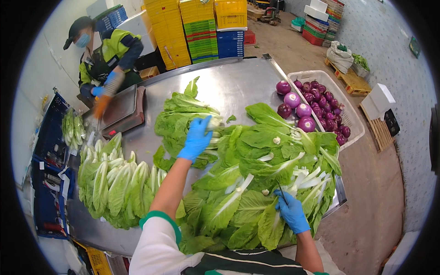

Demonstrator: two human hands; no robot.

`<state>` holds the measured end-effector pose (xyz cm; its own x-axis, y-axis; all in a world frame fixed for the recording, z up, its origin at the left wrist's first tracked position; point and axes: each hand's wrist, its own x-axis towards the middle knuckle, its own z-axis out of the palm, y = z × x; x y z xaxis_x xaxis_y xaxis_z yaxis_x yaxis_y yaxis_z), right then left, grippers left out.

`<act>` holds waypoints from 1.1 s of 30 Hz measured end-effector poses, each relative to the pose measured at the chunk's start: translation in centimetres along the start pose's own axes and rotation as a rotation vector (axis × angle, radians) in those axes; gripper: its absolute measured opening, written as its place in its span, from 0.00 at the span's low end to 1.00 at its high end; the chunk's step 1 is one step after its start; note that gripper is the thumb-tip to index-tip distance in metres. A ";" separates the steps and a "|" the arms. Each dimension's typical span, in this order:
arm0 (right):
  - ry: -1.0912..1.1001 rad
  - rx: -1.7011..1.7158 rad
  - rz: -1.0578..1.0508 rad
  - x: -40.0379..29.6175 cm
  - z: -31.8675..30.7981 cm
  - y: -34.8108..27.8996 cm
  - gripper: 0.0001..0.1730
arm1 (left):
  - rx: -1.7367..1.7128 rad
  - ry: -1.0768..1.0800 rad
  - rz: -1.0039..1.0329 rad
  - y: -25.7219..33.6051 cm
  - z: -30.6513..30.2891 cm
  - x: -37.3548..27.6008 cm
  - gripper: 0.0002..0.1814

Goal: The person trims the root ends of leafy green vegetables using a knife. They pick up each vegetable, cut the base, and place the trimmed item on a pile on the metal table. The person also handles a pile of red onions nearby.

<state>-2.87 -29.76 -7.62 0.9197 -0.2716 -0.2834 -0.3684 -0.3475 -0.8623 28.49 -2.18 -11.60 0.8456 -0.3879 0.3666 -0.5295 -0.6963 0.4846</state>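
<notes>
In a blue glove, my left hand [197,137] reaches over a pile of leafy greens [178,120] and touches the pale stem end of one head; whether its fingers are closed on it cannot be made out. My right hand [290,209], also gloved, grips a small knife [282,190] with a thin dark blade, low over loose green leaves [254,206]. Cut stem ends and white-ribbed leaves lie around it. To the left, heads of leafy greens [118,185] lie in a row, pale ends away from me.
Red onions [292,99] sit on the steel table [223,79], beside a white crate [357,127] holding many more. A weighing scale [123,110] stands at the far left, near a masked co-worker [106,58] with blurred gloved hands. Blue bins [48,199] stand along the left edge.
</notes>
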 end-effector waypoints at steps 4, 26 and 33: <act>-0.030 -0.020 -0.048 0.2 -0.2 0.6 0.17 | -0.366 0.259 0.074 5.5 -9.3 -3.3 0.26; 0.271 -0.797 -0.672 -5.7 -2.6 -7.0 0.35 | -0.500 -0.173 -0.044 26.5 -5.1 -14.8 0.24; 0.228 -0.331 -0.433 -3.4 -4.9 -2.9 0.29 | -0.213 -0.101 0.048 26.7 -5.6 -14.8 0.24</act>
<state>-5.59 -32.25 -2.09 0.9569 -0.2155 0.1946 -0.0219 -0.7218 -0.6918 1.44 -11.59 0.37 0.8161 -0.4830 0.3173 -0.5624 -0.5369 0.6289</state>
